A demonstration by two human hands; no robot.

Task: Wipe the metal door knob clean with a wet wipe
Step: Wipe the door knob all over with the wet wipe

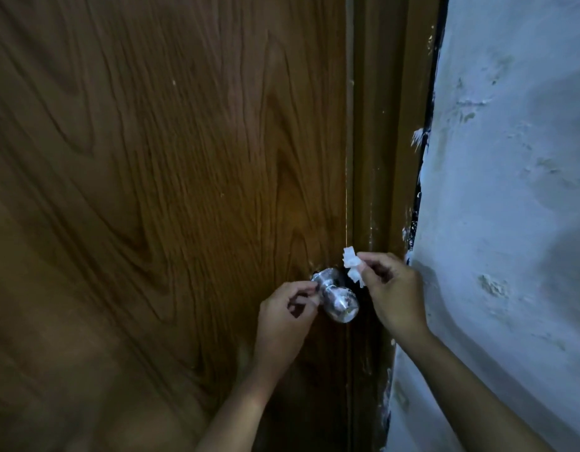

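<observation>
A round metal door knob [340, 301] sticks out of the brown wooden door [158, 177] near its right edge; its face looks smudged. My right hand [392, 288] pinches a small crumpled white wet wipe [352, 264] just above and right of the knob's neck. My left hand [285, 313] is at the knob's left side, its fingertips pinched together against the neck; whether they hold part of the wipe is unclear.
The brown door frame [383, 151] runs down beside the door's edge. A rough white plastered wall [510, 190] fills the right side, close to my right forearm.
</observation>
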